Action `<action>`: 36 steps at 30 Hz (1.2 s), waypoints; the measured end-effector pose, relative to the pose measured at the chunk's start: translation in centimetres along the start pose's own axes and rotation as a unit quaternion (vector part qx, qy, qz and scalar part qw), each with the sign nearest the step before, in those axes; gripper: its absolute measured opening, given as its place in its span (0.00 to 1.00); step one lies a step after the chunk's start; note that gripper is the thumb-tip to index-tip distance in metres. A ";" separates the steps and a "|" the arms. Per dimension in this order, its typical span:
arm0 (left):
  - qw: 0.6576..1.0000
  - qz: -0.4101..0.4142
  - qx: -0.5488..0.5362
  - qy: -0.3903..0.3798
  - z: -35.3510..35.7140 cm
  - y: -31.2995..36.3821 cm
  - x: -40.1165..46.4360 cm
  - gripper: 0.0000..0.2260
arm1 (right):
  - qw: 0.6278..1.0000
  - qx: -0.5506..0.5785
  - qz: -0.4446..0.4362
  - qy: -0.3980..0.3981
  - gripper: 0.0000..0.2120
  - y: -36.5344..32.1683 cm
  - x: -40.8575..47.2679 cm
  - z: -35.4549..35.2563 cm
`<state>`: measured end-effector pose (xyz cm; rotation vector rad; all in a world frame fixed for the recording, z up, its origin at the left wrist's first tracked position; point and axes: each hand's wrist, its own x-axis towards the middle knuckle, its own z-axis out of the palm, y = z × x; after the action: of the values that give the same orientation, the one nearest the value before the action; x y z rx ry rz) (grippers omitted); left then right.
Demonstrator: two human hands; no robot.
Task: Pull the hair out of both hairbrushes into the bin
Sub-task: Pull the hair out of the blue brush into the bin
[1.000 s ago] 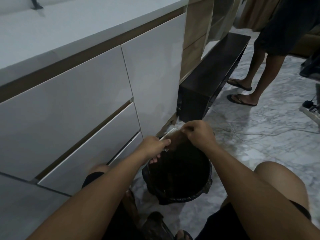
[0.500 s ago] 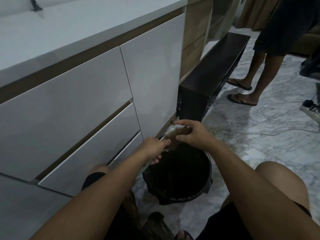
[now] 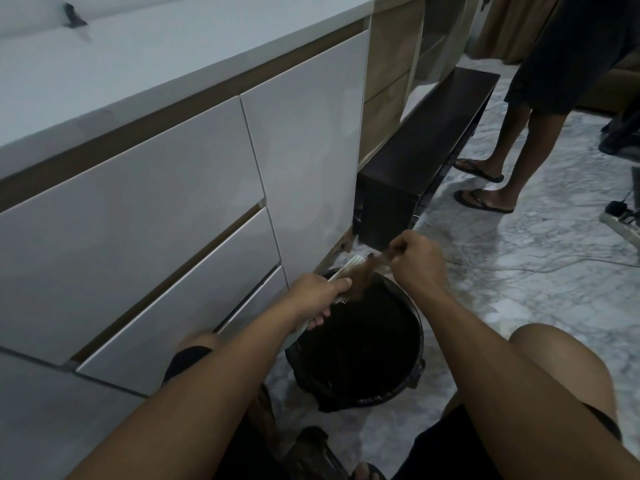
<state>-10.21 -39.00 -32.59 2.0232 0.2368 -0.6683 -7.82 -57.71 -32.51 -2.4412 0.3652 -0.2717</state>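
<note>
**Hairbrush held over bin, hair being drawn off**

Left hand (image 3: 317, 296) — fingers wrapped around a pale hairbrush (image 3: 346, 271), held over the far rim of the black bin (image 3: 412, 358). Right hand (image 3: 415, 258) — fingertips pinched on a brown strand of hair (image 3: 367, 271), apparently stretched from the brush, above the same rim.

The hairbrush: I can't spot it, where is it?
In the head view, the hairbrush is in the left hand, over the far-left rim of the black bin.
</note>
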 end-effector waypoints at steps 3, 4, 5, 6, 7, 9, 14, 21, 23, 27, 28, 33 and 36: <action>1.000 -0.003 -0.005 -0.002 -0.6 -0.2 -0.2 0.18 | 1.000 0.016 0.021 -0.003 0.10 0.7 0.3 -0.1; 1.000 -0.004 -0.006 0.001 -0.8 -0.2 -0.3 0.18 | 0.999 0.022 0.015 -0.031 0.10 0.8 0.5 0.0; 1.000 -0.005 -0.005 0.006 -1.0 -0.3 -0.2 0.18 | 0.997 0.038 0.004 -0.073 0.11 0.9 0.7 0.2; 1.000 -0.005 -0.004 0.011 -1.2 -0.4 -0.2 0.18 | 0.990 0.065 -0.008 -0.122 0.11 0.8 0.7 0.3; 1.000 -0.004 -0.005 0.016 -1.3 -0.5 -0.1 0.18 | 0.980 0.099 -0.015 -0.170 0.13 0.6 0.6 0.4; 1.000 -0.001 -0.007 0.027 -1.5 -0.6 0.2 0.18 | 0.962 0.158 -0.026 -0.222 0.19 0.0 0.2 0.4; 0.999 -0.004 0.023 0.036 -1.5 -0.2 0.6 0.17 | 0.960 0.122 -0.125 -0.219 0.25 -0.9 -0.8 1.0; 0.999 -0.012 0.043 0.000 -1.2 0.3 0.2 0.14 | 0.977 0.073 -0.143 -0.139 0.06 -0.5 -0.7 1.7; 1.000 -0.015 0.024 -0.002 -1.2 0.2 0.2 0.14 | 0.986 0.052 -0.115 -0.114 0.10 -0.2 -0.4 1.4; 1.000 -0.021 -0.007 -0.007 -1.4 0.2 0.3 0.15 | 0.993 0.056 -0.063 -0.081 0.10 0.0 0.1 0.6; 1.000 -0.022 -0.011 -0.008 -1.3 0.3 0.3 0.15 | 0.994 0.055 -0.058 -0.077 0.10 0.0 0.1 0.6; 1.000 -0.020 0.003 -0.001 -1.3 0.4 0.4 0.15 | 0.968 0.167 -0.092 -0.164 0.15 -0.6 -0.2 0.5; 1.000 -0.017 0.022 -0.003 -1.6 -0.1 0.5 0.16 | 0.950 0.163 -0.151 -0.222 0.23 -0.7 -0.5 0.5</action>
<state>-9.26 -37.63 -32.36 2.0630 0.2547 -0.7071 -7.99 -56.71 -32.53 -2.1403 -0.2365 0.0897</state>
